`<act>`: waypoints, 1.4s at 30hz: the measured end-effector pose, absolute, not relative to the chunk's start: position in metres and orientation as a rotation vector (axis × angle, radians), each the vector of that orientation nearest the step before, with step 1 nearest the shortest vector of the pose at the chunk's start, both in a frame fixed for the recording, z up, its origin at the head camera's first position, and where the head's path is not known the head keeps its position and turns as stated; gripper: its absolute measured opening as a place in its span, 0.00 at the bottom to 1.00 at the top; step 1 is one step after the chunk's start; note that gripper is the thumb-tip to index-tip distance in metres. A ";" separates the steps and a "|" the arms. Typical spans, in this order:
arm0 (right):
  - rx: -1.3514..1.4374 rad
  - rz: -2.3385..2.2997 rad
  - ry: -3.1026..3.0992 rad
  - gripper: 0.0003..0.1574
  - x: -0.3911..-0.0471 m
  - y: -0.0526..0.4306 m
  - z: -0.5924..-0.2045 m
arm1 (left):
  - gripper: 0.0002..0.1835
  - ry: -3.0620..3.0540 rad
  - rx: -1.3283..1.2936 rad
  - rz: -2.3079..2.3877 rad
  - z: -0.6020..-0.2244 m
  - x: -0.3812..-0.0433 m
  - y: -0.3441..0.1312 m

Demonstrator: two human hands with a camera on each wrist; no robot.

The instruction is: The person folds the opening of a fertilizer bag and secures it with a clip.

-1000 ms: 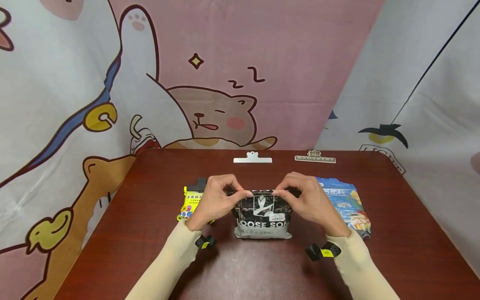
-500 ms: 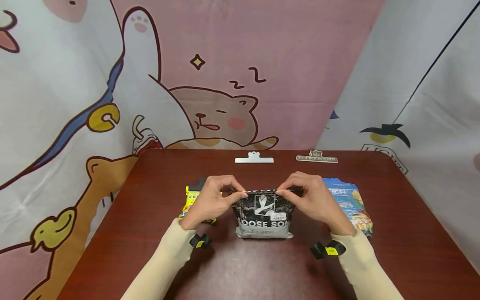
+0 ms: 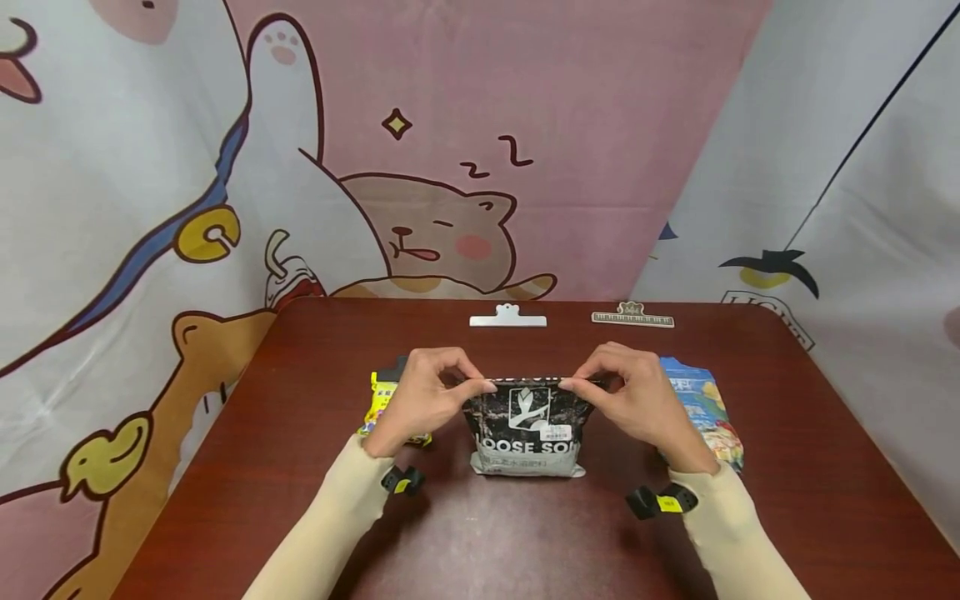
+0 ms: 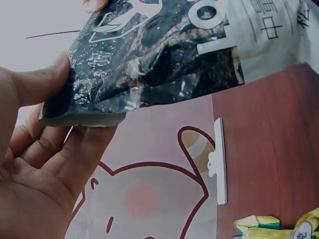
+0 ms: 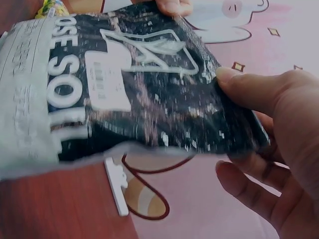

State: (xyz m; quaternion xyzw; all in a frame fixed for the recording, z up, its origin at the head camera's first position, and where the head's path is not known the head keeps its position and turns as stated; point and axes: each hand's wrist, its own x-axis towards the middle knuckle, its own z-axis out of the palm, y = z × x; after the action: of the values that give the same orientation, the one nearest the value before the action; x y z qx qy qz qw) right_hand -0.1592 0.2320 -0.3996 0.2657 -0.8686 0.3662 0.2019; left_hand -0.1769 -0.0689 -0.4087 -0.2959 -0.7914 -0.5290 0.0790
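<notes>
A black and white soil bag (image 3: 528, 429) stands upright on the table, its lettering facing the person. At the bag's top left edge, the left hand (image 3: 435, 396) pinches the folded rim between thumb and fingers. The right hand (image 3: 630, 400) pinches the same top edge toward its right end. In the left wrist view the bag's dark upper part (image 4: 149, 59) lies between thumb and fingers. The right wrist view has the thumb on the printed front (image 5: 159, 99) and the fingers behind it. A white barcode label sits on that front.
Behind the left hand lies a yellow packet (image 3: 381, 398) with a black clip (image 3: 392, 371). Partly behind the right hand is a blue packet (image 3: 705, 408). A white clip (image 3: 508, 317) and a patterned clip (image 3: 632, 316) lie along the table's back edge, before a cartoon cloth.
The right hand has slid rightward along the bag's top edge, covering more of the blue packet. The left hand has shifted slightly left along the edge and keeps its pinch. The bag stands in place.
</notes>
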 end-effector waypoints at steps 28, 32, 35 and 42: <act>0.748 1.049 -2.370 0.13 -0.160 0.243 -0.406 | 0.07 -2.387 -0.943 -1.599 -0.412 -0.186 -0.091; 0.758 1.058 -2.372 0.12 -0.160 0.243 -0.405 | 0.09 -2.359 -0.938 -1.593 -0.413 -0.187 -0.089; 0.758 1.083 -2.371 0.12 -0.161 0.242 -0.404 | 0.09 -2.378 -0.921 -1.582 -0.414 -0.187 -0.090; 0.752 1.082 -2.363 0.14 -0.158 0.246 -0.406 | 0.07 -2.381 -0.895 -1.607 -0.419 -0.189 -0.087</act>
State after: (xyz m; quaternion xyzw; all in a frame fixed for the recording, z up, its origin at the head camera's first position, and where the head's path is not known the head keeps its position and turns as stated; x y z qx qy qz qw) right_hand -0.1581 0.2458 -0.4057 0.2713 -0.8527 0.3905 0.2164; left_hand -0.1888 -0.0869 -0.4188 -0.2968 -0.7896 -0.5329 0.0666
